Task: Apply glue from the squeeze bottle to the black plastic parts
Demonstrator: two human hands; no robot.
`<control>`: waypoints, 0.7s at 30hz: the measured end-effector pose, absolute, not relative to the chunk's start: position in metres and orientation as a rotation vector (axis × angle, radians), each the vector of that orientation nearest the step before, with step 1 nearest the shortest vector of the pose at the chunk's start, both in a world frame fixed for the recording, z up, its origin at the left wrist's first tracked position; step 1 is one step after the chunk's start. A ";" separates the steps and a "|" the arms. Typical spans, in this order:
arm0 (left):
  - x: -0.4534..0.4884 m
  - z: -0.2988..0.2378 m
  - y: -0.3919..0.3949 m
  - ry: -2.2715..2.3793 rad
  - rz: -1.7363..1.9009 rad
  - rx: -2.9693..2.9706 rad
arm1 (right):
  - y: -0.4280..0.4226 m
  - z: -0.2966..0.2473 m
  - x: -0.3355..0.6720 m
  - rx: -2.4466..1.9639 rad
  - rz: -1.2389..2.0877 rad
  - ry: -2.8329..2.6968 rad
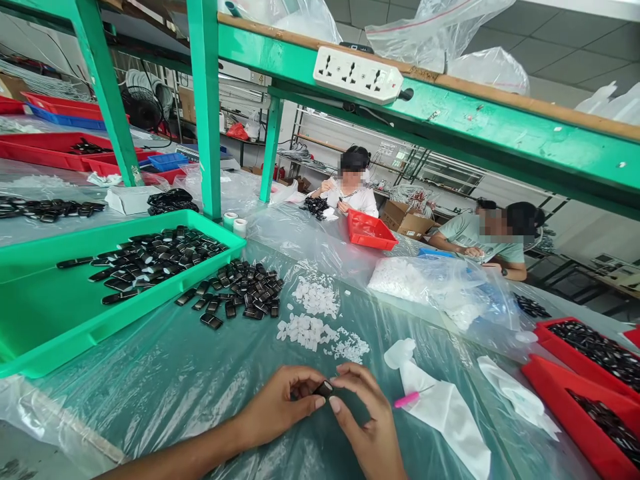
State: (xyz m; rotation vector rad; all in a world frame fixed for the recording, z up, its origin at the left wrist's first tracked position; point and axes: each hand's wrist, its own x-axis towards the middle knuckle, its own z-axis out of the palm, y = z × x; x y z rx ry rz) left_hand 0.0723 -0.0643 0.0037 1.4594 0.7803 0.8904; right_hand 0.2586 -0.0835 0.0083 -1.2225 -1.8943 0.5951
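Observation:
A small glossy black casing [324,389] is pinched between the thumb and fingers of my left hand [280,407], above the plastic-covered table. My right hand [367,413] closes in from the other side, its thumb and index fingertip at the casing's right end. Beyond my hands lie little heaps of white pieces [306,331], some larger and some tiny. Left of these is a pile of similar black casings [245,290]. A pink-handled thin tool [407,400] rests on a white cloth [445,407] to the right of my right hand.
A green tray [100,340] of black casings stands at left. Red trays [575,400] hold more at right. A clear bag of white pieces [430,283] lies farther back. A green shelf frame [204,107] with a power strip [357,75] spans above. Two people sit across the table.

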 end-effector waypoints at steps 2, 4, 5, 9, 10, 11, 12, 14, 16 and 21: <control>0.072 0.003 -0.064 0.818 0.885 1.480 | -0.079 0.012 0.266 -1.272 0.435 -1.731; 0.071 0.003 -0.064 0.848 0.857 1.500 | -0.071 0.015 0.279 -1.321 0.207 -1.446; 0.070 0.003 -0.064 0.856 0.844 1.510 | -0.067 0.016 0.288 -1.349 0.116 -1.304; 0.070 0.005 -0.064 0.868 0.835 1.540 | -0.044 0.005 0.330 -1.671 0.137 -1.211; 0.070 0.005 -0.064 0.870 0.835 1.545 | -0.038 -0.001 0.339 -1.722 0.168 -1.226; 0.069 0.005 -0.064 0.872 0.833 1.549 | -0.033 -0.007 0.346 -1.767 0.195 -1.231; 0.069 0.005 -0.065 0.872 0.828 1.554 | -0.028 -0.012 0.352 -1.804 0.211 -1.227; 0.069 0.005 -0.066 0.870 0.815 1.572 | -0.021 -0.021 0.358 -1.828 0.229 -1.207; 0.069 0.005 -0.066 0.867 0.804 1.596 | -0.018 -0.023 0.359 -1.809 0.250 -1.189; 0.069 0.007 -0.068 0.902 0.781 1.635 | -0.024 -0.012 0.347 -1.590 0.460 -1.121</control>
